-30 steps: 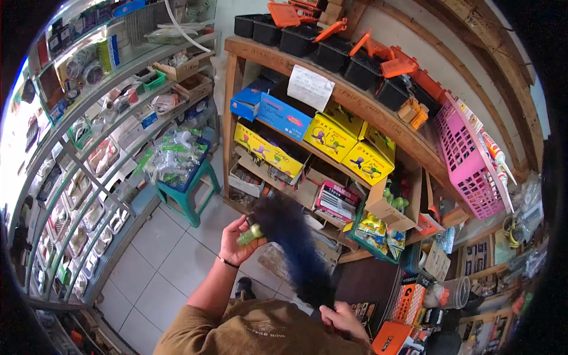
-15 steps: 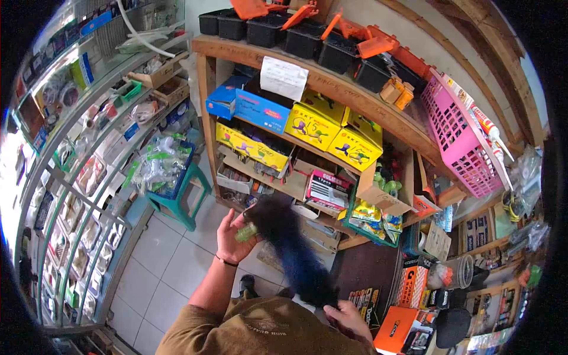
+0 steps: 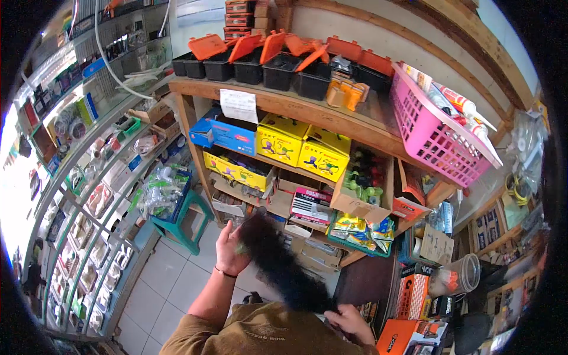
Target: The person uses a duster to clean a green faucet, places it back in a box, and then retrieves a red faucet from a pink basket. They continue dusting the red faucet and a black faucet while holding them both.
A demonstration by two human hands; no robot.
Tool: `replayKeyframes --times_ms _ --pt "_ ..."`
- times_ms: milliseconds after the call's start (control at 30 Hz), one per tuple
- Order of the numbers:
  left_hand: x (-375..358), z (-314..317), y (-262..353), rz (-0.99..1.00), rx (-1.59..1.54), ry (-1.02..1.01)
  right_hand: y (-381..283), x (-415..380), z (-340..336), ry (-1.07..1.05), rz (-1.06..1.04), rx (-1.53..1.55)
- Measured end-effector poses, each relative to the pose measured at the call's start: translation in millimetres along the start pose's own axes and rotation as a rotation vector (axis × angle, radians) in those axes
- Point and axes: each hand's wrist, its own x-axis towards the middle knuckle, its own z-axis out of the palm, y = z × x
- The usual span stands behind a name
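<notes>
My right hand, at the lower right of my body, is closed round the handle end of a dark feather duster. The duster slants up and left, its fluffy part blurred by motion. Its far end lies against or just in front of my left hand, which is raised with the thumb up. A small yellow-green object shows in the left palm, mostly covered by the duster. What kind of object it is cannot be made out.
Ahead stands a wooden shelf with yellow boxes, black bins with orange lids and a pink basket. A green stool bears bagged goods at left, beside a glass display case. Orange boxes stand at lower right.
My view has tilted up, showing more of the shelf top. The duster's tip has moved over the yellow-green object in my left hand, hiding most of it.
</notes>
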Motion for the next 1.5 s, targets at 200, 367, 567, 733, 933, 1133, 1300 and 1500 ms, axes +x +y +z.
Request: replayKeyframes --times_ms 200,367,567,733,933,1133,1300,1500 --pt "-5.7 38.7 -45.7 0.006 0.117 -0.132 35.2 -15.6 -33.1 -0.063 -0.123 -0.083" --pt "-6.8 28.0 -76.8 -0.045 0.02 -0.278 54.2 -33.8 -50.9 -0.045 -0.073 -0.019" --pt "-5.7 35.3 -87.6 -0.069 -0.041 -0.251 85.8 -32.7 -57.9 -0.031 -0.018 0.044" --pt "7.5 52.1 -92.7 -0.073 0.149 -0.242 68.8 -39.4 -68.8 -0.082 -0.257 -0.087" --pt "34.4 42.6 -99.5 -0.121 0.172 -0.167 87.0 -25.6 -52.6 -0.099 -0.012 0.123" --pt "64.9 27.6 -103.3 -0.24 0.078 -0.256 77.5 -22.9 -44.5 0.045 0.212 0.108" --pt "76.4 31.2 -106.0 -0.232 0.089 -0.274 101.8 -36.8 -40.0 0.157 0.228 0.322" --pt "67.5 46.7 -113.5 -0.214 0.16 -0.23 76.0 -52.5 -45.0 0.113 0.179 0.273"
